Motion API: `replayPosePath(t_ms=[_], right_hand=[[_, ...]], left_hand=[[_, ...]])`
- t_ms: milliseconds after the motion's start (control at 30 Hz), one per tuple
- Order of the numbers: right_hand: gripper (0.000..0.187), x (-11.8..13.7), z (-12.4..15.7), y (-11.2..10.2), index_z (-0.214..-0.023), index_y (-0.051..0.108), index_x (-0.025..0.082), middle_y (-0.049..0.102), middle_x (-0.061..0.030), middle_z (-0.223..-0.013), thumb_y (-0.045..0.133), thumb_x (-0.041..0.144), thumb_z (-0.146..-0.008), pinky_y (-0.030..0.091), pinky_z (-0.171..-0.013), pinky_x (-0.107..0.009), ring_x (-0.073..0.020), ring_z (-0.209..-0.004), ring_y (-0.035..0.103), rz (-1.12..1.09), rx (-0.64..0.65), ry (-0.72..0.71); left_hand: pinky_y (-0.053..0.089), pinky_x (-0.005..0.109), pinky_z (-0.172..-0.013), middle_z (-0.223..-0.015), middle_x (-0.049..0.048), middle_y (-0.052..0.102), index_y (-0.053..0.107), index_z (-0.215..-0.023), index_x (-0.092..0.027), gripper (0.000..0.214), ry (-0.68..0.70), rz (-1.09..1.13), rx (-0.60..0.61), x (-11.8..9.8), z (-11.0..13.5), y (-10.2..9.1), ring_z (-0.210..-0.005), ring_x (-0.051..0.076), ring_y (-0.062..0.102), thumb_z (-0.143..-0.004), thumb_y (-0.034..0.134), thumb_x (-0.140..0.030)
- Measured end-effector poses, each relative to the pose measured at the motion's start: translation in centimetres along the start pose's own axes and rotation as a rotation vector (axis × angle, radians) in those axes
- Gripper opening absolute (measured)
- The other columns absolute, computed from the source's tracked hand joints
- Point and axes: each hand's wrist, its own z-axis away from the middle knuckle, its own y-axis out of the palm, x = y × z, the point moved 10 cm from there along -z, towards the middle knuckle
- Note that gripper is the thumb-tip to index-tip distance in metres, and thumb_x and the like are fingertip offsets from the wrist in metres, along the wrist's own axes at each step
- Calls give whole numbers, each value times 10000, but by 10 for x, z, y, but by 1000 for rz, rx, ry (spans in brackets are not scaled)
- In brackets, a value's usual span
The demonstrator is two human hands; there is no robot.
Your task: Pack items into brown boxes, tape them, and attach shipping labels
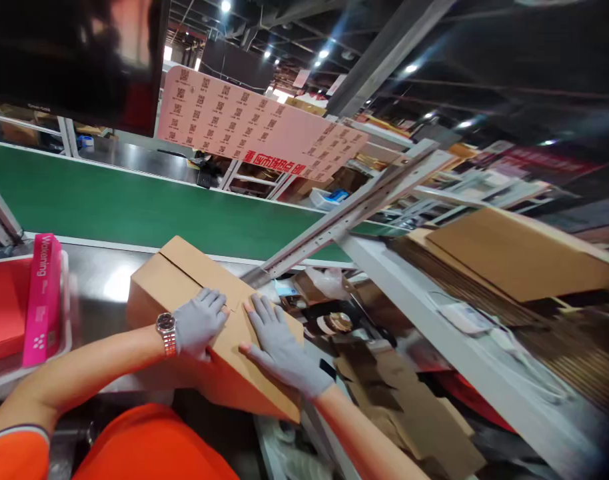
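Currently, left hand and right hand lie flat, gripping nothing, atop the carton on the worktop, near side of the green belt. Lifting pressure could let the gapped seam spring; uneven pressing might buckle its flaps.

Grey gloves, metal-banded wristwatch, orange short-sleeved top

The carton is showing plain tan, the gloves grey, the belt green, the board pink with black code squares and red characters, the slim box magenta with white lettering.
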Motion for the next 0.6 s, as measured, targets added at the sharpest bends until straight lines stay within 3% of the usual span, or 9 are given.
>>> replayPosePath(t_ms=[100,167,233,333,400,433,500,567,600], right_hand=[[932,1,-6,-5,-1783,369,100,285,-321,-1850,452,734,-1105,293,-1366,-766,-470,-1769,193,-22,34,-18],[863,2,-21,-35,-1764,404,99,328,-314,-1839,397,689,-1134,334,-1355,-759,-455,-1769,208,-44,-9,-48],[781,3,-48,-96,-1792,349,154,305,-262,-1868,373,611,-1159,342,-1360,-749,-419,-1782,183,-60,-179,-90],[722,18,-99,-208,-1836,215,270,238,-157,-1915,372,510,-1174,269,-1394,-752,-369,-1800,122,-59,-549,-205],[679,40,-139,-255,-1835,204,310,287,-105,-1904,321,460,-1183,209,-1423,-729,-326,-1805,112,-67,-736,-300],[663,51,-161,-262,-1825,239,316,306,-91,-1897,322,456,-1182,195,-1434,-709,-314,-1803,133,-90,-803,-303],[634,74,-205,-241,-1780,365,290,333,-96,-1882,328,479,-1177,202,-1446,-653,-309,-1792,189,-190,-859,-244],[645,96,-248,-180,-1716,460,155,432,-192,-1816,296,475,-1180,234,-1420,-684,-352,-1763,264,-318,-765,-136],[653,106,-269,-139,-1677,500,100,495,-236,-1765,300,473,-1178,256,-1398,-711,-379,-1732,329,-369,-622,-82]], left_hand=[[444,542,-1245,-1484,310,646,668,-1411,10,1009,-22,-10,30,0,-3,0,-1373,464,616,-682,965,-622],[462,526,-1229,-1457,297,662,682,-1386,11,1026,-29,-17,45,0,-5,1,-1360,456,625,-668,977,-659],[458,530,-1240,-1465,299,661,682,-1392,21,1073,-25,-24,48,0,-7,2,-1370,458,622,-652,986,-694],[438,544,-1264,-1488,317,652,685,-1393,34,1078,-21,-27,39,1,-8,3,-1398,466,612,-659,984,-697],[427,548,-1279,-1531,332,635,681,-1414,39,1063,-17,-21,39,2,-8,6,-1422,465,606,-680,981,-669],[420,550,-1288,-1566,341,618,674,-1435,42,1065,-13,-21,41,2,-8,8,-1442,465,599,-688,981,-651],[410,552,-1304,-1624,347,586,658,-1488,36,1059,-14,-28,35,2,-7,11,-1486,465,582,-709,978,-608],[439,522,-1285,-1574,306,655,712,-1457,-20,945,-32,-20,57,3,-8,15,-1452,441,627,-748,956,-595],[468,501,-1254,-1496,279,717,758,-1395,-50,860,-53,-9,78,5,-8,18,-1393,424,671,-769,941,-611]])
